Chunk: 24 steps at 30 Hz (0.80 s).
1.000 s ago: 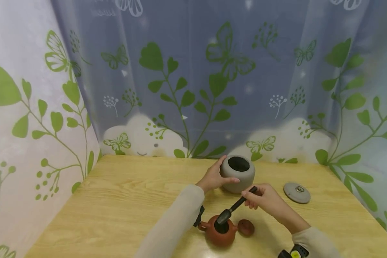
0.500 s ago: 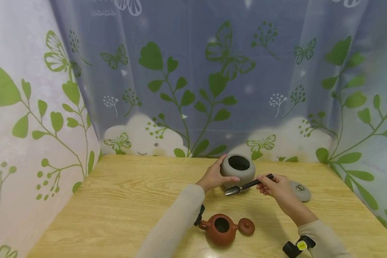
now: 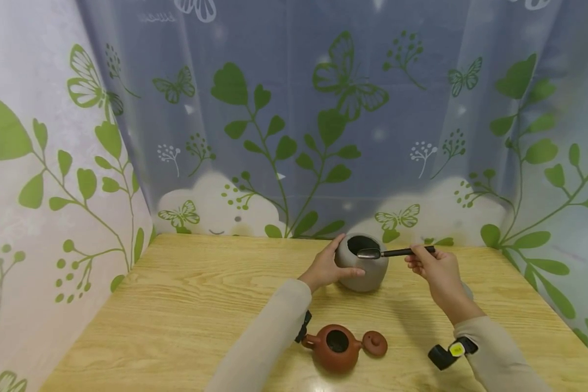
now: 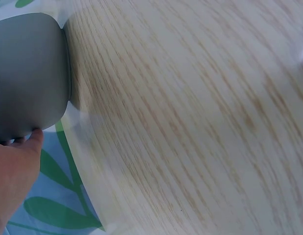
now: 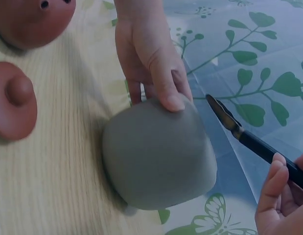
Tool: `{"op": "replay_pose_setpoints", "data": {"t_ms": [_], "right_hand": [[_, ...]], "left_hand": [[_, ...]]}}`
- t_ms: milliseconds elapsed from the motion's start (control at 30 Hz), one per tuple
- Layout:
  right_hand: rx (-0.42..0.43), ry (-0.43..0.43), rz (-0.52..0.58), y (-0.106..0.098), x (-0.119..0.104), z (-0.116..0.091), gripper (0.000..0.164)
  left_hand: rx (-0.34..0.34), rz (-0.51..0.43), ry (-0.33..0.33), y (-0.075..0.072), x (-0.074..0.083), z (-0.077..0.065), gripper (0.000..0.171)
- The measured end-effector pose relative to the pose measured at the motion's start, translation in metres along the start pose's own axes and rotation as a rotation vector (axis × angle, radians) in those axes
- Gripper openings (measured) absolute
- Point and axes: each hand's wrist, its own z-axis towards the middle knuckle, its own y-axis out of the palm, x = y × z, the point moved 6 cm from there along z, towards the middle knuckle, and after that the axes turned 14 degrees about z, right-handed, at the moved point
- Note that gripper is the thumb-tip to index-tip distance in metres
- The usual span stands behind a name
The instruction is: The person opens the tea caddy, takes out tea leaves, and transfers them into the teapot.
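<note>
A grey round jar with a wide dark mouth stands toward the back of the table. My left hand grips its left side, thumb across the front and fingers behind. In my right hand a small scoop with a black handle is pinched near its end; its metal bowl hovers at the jar's mouth. The right wrist view shows the scoop apart from the jar. Nearer me sits a reddish clay teapot, uncovered and dark inside. What the jar holds cannot be seen.
The teapot's small clay lid lies by its spout. A grey jar lid is mostly hidden behind my right hand. The wooden table ends at a patterned curtain close behind the jar.
My right hand has carried the scoop from the teapot's opening up and away to the jar's mouth. My left hand stays on the jar, which now leans slightly toward the right.
</note>
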Motion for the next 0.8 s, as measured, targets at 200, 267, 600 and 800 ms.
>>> {"op": "replay_pose_setpoints", "data": {"t_ms": [200,267,600,800], "right_hand": [[0.062,-0.061,-0.135,-0.001,-0.001,0.01,0.036],[0.068,-0.079,-0.183,0.001,0.0,0.013,0.041],[0.037,-0.23,-0.433,0.013,0.007,0.028,0.038],[-0.03,-0.416,-0.696,0.029,0.006,0.028,0.032]], "left_hand": [[-0.001,0.01,-0.008,0.001,-0.001,0.0,0.104],[-0.002,0.008,-0.009,0.0,-0.001,-0.001,0.104],[-0.006,0.022,0.002,0.0,0.0,-0.001,0.103],[-0.007,0.01,0.004,0.0,0.0,0.0,0.104]]}}
